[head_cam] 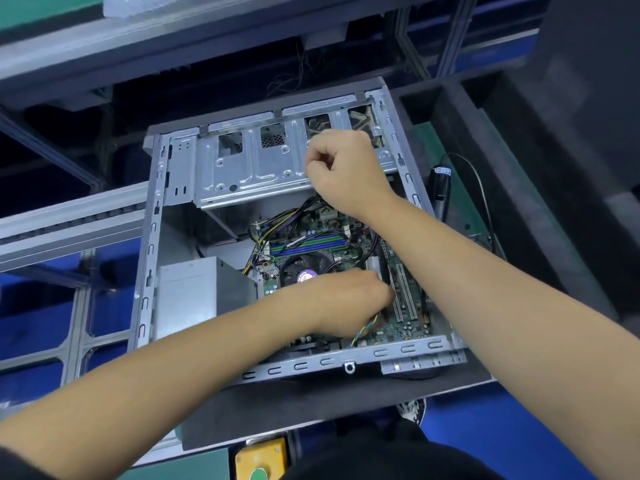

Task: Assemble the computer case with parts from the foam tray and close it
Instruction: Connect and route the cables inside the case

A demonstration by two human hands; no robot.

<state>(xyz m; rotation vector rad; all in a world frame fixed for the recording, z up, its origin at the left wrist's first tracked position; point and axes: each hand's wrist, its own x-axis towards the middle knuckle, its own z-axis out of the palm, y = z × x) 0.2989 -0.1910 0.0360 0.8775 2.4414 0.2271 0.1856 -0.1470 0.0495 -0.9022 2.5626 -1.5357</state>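
The open computer case (149,258) lies on its side on the black foam tray (311,400). Inside it are the motherboard (398,329), a CPU fan (303,270) and a grey power supply (201,296). My left hand (349,299) reaches into the case from the lower left. Its fingers are curled at the white expansion slots (403,299), and what they pinch is hidden. Coloured wires (367,329) run out from under it. My right hand (343,168) is a closed fist over the front edge of the metal drive cage (249,168), above a bundle of black cables (308,204).
A black electric screwdriver (440,188) with its cord lies just right of the case. Deep foam tray compartments (450,109) stand at the back right. A yellow button box (261,457) sits at the near edge. Aluminium frame rails (69,220) run to the left.
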